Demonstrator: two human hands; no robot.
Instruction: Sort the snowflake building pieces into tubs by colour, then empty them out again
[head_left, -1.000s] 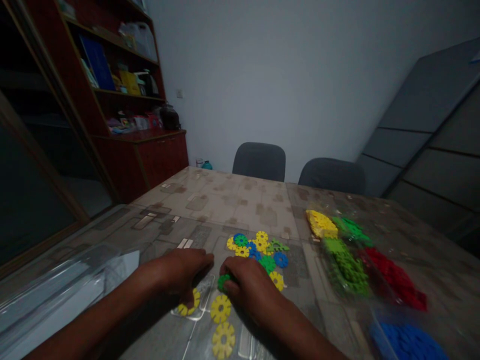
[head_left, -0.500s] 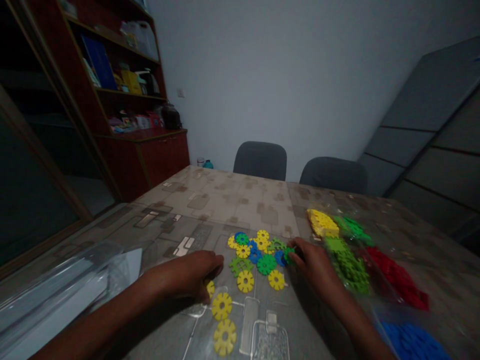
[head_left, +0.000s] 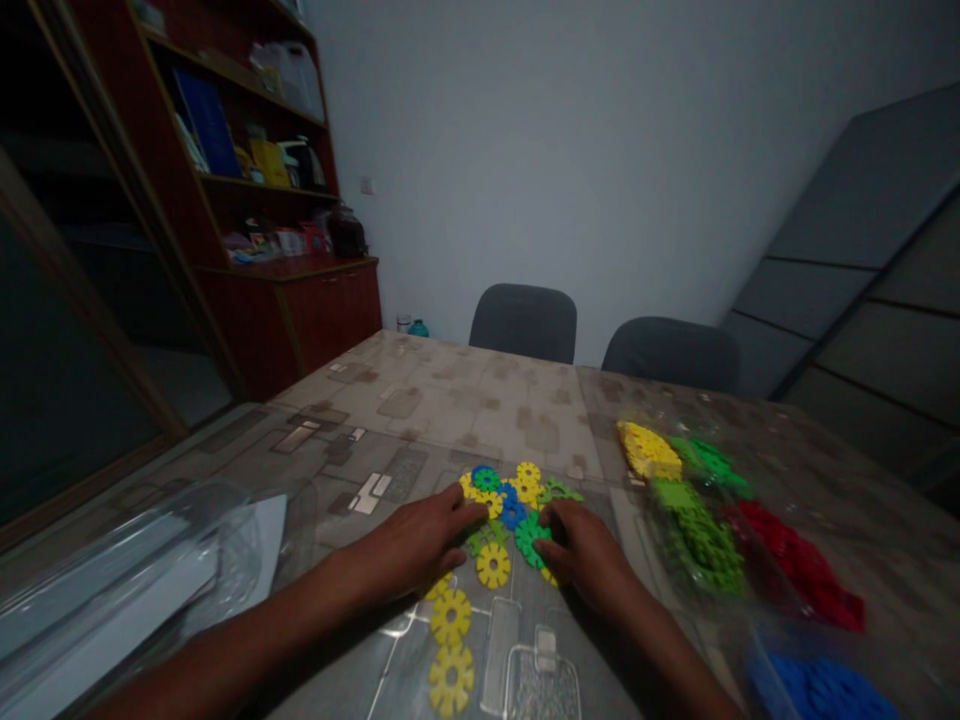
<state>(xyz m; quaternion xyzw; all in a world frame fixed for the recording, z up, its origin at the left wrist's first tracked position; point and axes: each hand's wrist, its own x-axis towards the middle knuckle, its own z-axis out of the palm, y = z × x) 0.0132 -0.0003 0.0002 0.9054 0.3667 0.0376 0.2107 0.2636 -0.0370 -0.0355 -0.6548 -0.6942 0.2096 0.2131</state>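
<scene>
Several slotted plastic snowflake discs lie in a cluster mid-table, yellow, blue and green. My left hand (head_left: pixel 426 540) is at the cluster's left side, fingers apart, fingertips touching a yellow disc (head_left: pixel 492 504). A light green lattice-like piece (head_left: pixel 487 540) lies just right of its thumb. At the cluster's right side, my right hand (head_left: pixel 591 548) has curled fingers closed at the edge of a larger green disc (head_left: pixel 529 538). That hand hides part of a yellow disc (head_left: pixel 550 577) beneath it. Blue discs (head_left: pixel 513 510) sit between both hands. Another yellow disc (head_left: pixel 493 566) lies in front.
Two yellow discs (head_left: pixel 451 617) lie nearer me. On the right, clear trays hold yellow (head_left: pixel 649 450), light green (head_left: pixel 697 535), red (head_left: pixel 802 565) and blue pieces (head_left: pixel 821 688). Clear plastic packaging (head_left: pixel 165 560) lies left. Grey chairs (head_left: pixel 523 322) stand beyond the table.
My left hand has moved up and right, from a yellow disc near me to the cluster. My right hand has shifted left and slightly nearer, from the small green piece to the larger green disc.
</scene>
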